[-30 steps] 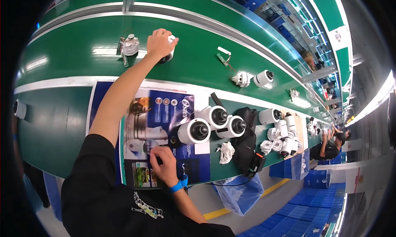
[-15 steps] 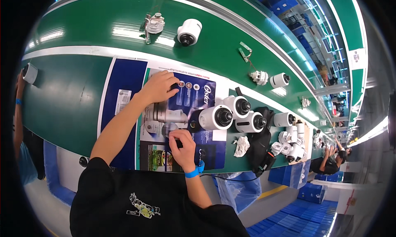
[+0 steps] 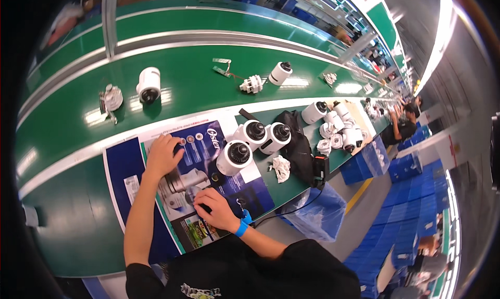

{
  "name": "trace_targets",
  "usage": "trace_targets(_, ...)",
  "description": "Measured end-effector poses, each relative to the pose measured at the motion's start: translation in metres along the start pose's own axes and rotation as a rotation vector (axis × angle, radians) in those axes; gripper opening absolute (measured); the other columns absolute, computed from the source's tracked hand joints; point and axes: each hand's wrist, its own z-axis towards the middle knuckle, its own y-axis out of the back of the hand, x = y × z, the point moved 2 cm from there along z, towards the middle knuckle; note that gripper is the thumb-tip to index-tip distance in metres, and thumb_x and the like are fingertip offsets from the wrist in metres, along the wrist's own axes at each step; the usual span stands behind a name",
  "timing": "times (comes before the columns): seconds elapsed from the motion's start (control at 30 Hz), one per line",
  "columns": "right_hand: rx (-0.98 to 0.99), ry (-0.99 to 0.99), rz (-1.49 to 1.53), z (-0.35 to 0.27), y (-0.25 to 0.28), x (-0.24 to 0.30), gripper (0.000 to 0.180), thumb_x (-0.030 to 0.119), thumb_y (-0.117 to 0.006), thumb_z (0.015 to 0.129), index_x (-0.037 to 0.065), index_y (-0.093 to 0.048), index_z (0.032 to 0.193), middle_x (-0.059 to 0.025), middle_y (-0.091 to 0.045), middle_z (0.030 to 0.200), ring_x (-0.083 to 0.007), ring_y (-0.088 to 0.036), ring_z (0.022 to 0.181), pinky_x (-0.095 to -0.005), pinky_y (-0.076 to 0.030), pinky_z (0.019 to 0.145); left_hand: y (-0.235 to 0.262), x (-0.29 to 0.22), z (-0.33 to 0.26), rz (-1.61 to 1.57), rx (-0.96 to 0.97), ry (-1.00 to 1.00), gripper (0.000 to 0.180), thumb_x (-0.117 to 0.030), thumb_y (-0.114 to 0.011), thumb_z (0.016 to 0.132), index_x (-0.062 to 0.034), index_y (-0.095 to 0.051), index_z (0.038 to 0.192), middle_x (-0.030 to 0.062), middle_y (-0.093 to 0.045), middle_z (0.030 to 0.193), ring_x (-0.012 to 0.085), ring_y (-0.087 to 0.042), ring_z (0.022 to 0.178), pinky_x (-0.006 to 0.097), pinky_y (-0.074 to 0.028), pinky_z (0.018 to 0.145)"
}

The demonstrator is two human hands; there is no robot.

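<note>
A blue printed cardboard sheet [image 3: 179, 163] lies on the green bench under both my hands. My left hand [image 3: 164, 156] rests on its far left part, fingers loosely bent and a little apart, with nothing seen in them. Nearer to me, my right hand [image 3: 214, 209] lies on the sheet with bent fingers and a gap at the thumb; no held thing shows. A white cylindrical housing with a black ribbed top [image 3: 234, 157] stands at the sheet's right side. Two similar white housings, a middle one [image 3: 251, 133] and a right one [image 3: 276, 137], stand just beyond it.
A crumpled white wad [image 3: 281, 169] and a black bag [image 3: 297, 148] lie farther right, before several white parts [image 3: 338, 127]. The conveyor [image 3: 192, 75] behind carries a white housing [image 3: 149, 84] and small assemblies. A clear plastic bag [image 3: 315, 210] hangs off the bench edge.
My view has turned to the right, so the bench things appear shifted left and tilted. Both hands stay on the printed sheet in about the same places.
</note>
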Motion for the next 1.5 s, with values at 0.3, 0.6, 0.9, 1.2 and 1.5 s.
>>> trace_targets(0.3,0.018,0.031,-0.034,0.001,0.001,0.007,0.011,0.001,-0.067,0.076,0.003,-0.061,0.084,-0.0091,-0.060,0.092,-0.0283,-0.058,0.087,-0.0352,-0.048,0.076,-0.001,-0.011,-0.010,0.077,-0.114,-0.013,0.026,-0.021,-0.070,0.074,-0.0084,-0.065,0.095,0.0062,-0.055,0.089,0.0273,-0.052,0.088,0.039,-0.040,0.077)
trace_targets(0.6,-0.003,0.021,-0.058,0.006,-0.001,0.000,0.013,0.001,-0.067,0.074,0.004,-0.060,0.085,-0.0085,-0.059,0.090,-0.0284,-0.058,0.087,-0.0363,-0.049,0.075,-0.004,-0.008,-0.009,0.070,-0.129,0.006,0.025,-0.021,-0.071,0.074,-0.0092,-0.065,0.095,0.0051,-0.056,0.088,0.0266,-0.054,0.087,0.039,-0.039,0.078)
trace_targets(0.9,0.053,-0.022,-0.043,0.005,-0.004,0.005,0.021,0.003,-0.068,0.075,0.004,-0.060,0.095,-0.0109,-0.058,0.096,-0.0305,-0.058,0.089,-0.0369,-0.048,0.078,-0.001,-0.002,-0.012,0.026,-0.125,0.029,0.022,-0.022,-0.071,0.074,-0.0099,-0.066,0.092,0.0055,-0.057,0.088,0.0270,-0.053,0.087,0.039,-0.040,0.079)
trace_targets(1.2,0.226,0.192,-0.286,-0.010,0.107,-0.031,0.016,0.005,-0.072,0.072,0.007,-0.060,0.083,-0.0077,-0.059,0.086,-0.0260,-0.059,0.075,-0.0355,-0.048,0.064,-0.002,-0.005,0.007,-0.010,-0.116,0.161,0.030,-0.027,-0.075,0.070,-0.0089,-0.065,0.091,0.0058,-0.056,0.080,0.0257,-0.057,0.078,0.037,-0.045,0.069)
trace_targets(1.5,0.191,0.269,-0.431,-0.023,0.105,-0.051,0.025,0.021,-0.069,0.075,0.007,-0.049,0.079,-0.0109,-0.050,0.086,-0.0286,-0.053,0.078,-0.0388,-0.043,0.066,-0.074,-0.021,0.153,0.185,-0.206,-0.012,0.068,-0.033,-0.075,0.072,-0.0080,-0.047,0.129,0.0162,-0.048,0.130,0.0344,-0.043,0.122,0.046,-0.037,0.100)
